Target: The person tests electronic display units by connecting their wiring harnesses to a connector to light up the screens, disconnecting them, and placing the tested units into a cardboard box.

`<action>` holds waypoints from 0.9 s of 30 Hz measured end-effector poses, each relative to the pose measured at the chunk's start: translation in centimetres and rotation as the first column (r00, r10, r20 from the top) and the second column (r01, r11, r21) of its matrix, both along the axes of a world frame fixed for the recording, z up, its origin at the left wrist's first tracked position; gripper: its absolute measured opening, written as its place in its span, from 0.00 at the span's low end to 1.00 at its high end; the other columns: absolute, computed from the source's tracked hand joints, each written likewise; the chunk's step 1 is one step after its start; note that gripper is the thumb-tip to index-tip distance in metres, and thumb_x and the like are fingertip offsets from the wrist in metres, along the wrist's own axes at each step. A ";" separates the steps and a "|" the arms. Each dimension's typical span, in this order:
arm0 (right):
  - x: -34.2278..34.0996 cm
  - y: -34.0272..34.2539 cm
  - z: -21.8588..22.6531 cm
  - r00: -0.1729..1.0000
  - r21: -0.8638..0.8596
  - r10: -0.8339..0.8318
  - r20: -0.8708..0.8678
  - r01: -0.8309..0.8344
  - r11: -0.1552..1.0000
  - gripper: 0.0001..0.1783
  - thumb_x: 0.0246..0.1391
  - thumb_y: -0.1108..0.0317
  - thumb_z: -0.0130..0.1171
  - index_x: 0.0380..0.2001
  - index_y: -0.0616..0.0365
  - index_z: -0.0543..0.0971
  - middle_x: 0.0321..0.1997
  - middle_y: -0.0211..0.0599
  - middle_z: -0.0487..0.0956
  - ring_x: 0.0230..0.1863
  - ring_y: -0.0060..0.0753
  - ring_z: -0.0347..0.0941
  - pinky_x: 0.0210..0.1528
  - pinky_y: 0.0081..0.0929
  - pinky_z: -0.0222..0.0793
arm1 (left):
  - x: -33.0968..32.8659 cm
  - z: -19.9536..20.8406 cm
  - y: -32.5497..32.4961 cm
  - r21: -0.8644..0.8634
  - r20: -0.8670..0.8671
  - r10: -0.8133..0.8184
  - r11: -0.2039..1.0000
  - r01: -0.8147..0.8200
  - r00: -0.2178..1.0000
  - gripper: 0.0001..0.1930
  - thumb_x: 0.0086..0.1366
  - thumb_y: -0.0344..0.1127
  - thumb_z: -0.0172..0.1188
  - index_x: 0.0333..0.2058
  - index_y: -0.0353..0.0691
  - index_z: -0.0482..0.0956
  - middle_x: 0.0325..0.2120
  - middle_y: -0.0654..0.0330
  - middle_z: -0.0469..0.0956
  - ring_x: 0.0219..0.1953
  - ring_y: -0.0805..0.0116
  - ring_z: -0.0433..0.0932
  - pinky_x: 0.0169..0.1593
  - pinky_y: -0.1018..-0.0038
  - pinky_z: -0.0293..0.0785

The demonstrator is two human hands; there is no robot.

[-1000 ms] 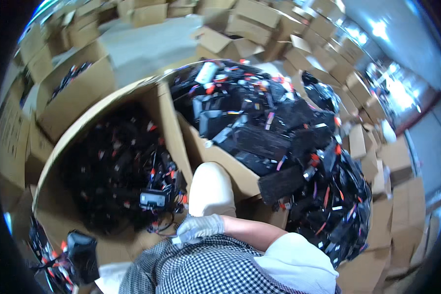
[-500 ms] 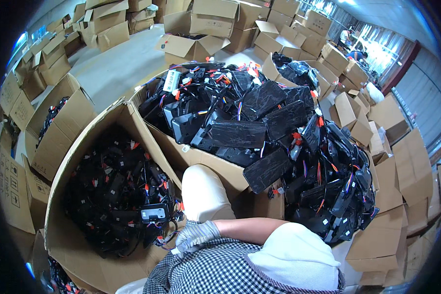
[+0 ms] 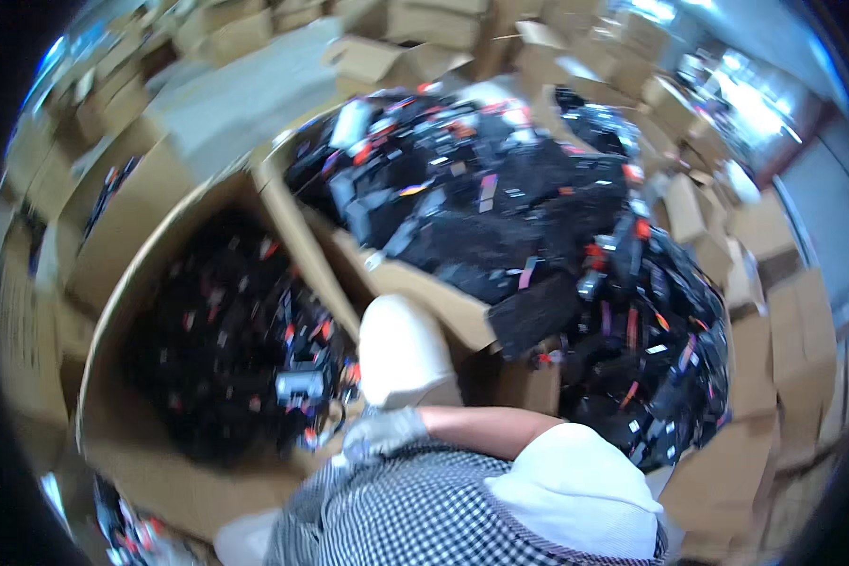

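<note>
My right hand, in a light grey glove, is in front of my checked apron, beside my light-trousered knee. Its fingers look curled, but blur and the angle hide what is in them. Close by, a black device with a grey face lies at the edge of a large open cardboard box. Loose wires from that spot run toward the hand. Inside the box is a heap of black devices with cables and red connectors. My left hand is out of sight.
Ahead and to the right, a tall heap of black cased devices with coloured wires overflows a second box. Open cartons line the right side. More cartons stand at left and along the back.
The whole view has shifted slightly and become smeared by head motion. My right hand stays by the knee and apron, in much the same pose.
</note>
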State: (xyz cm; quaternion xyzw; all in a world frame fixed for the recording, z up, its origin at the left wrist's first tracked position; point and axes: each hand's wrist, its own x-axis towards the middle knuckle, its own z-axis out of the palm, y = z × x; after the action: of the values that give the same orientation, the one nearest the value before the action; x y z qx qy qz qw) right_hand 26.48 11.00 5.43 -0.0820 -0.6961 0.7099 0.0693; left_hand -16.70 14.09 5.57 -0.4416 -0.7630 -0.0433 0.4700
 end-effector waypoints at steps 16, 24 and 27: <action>-0.4 -1.5 1.7 0.936 -0.268 -0.180 0.301 0.264 0.927 0.21 0.57 0.52 0.51 0.34 0.63 0.79 0.24 0.25 0.73 0.26 0.14 0.65 0.33 0.14 0.62 | 11.2 -0.4 -8.2 -0.352 0.825 -0.038 0.745 0.566 0.563 0.13 0.58 0.46 0.50 0.27 0.45 0.80 0.23 0.56 0.78 0.29 0.55 0.77 0.36 0.62 0.72; 5.2 -2.1 6.3 0.942 -0.462 -0.332 -0.038 0.278 0.842 0.25 0.52 0.47 0.53 0.32 0.63 0.73 0.20 0.36 0.69 0.19 0.22 0.61 0.20 0.20 0.56 | 4.5 4.5 3.2 -0.193 0.669 -0.279 0.830 0.523 0.689 0.19 0.60 0.52 0.48 0.27 0.48 0.82 0.25 0.58 0.79 0.35 0.59 0.76 0.44 0.63 0.67; 8.6 -3.5 7.0 0.601 -0.475 -0.782 -0.164 0.647 0.597 0.17 0.52 0.57 0.54 0.20 0.59 0.67 0.17 0.34 0.66 0.16 0.23 0.58 0.20 0.21 0.57 | 5.5 4.1 5.1 -0.303 0.627 -0.176 0.843 0.446 0.759 0.17 0.60 0.51 0.48 0.27 0.49 0.82 0.27 0.63 0.79 0.37 0.62 0.75 0.47 0.65 0.64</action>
State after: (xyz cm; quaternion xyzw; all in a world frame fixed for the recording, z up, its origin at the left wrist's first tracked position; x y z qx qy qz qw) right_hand 35.03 7.47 12.47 -0.2404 -0.4304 0.7376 0.4614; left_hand -11.21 19.18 9.68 -0.6240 -0.7715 -0.0833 0.0914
